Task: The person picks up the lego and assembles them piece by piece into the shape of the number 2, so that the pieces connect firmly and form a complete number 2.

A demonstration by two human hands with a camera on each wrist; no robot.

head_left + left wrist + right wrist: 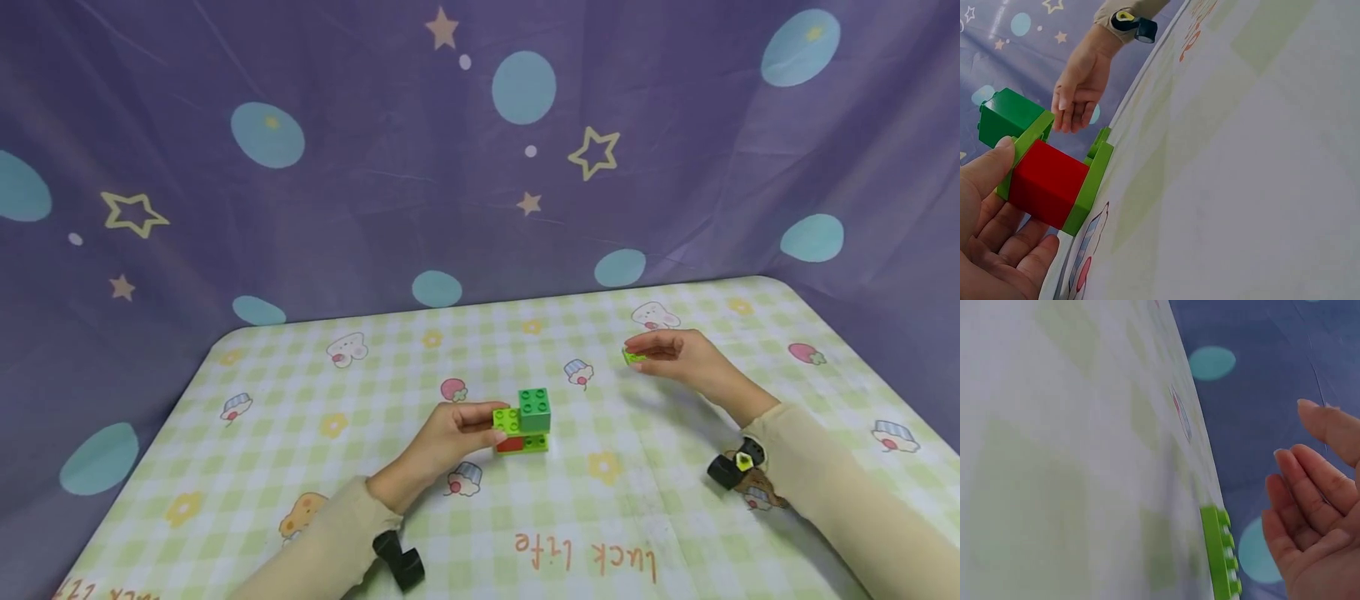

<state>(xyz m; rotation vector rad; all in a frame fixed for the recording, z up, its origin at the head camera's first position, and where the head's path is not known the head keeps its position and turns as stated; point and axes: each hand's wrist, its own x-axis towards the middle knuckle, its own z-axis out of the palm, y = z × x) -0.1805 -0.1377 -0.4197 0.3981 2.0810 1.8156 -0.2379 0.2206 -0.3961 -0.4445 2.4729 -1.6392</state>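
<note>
The block stack (525, 425) stands studs-up (its plates (536, 444) running left to right).

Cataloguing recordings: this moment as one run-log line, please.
Left hand: grips green-and-red plastic brick stack | right hand: holding nothing, near thin light-green plastic brick | thin brick: on checked tablecloth

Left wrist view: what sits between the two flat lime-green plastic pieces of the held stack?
A red plastic block at one end; the other end is open. The left wrist view shows it.
</note>
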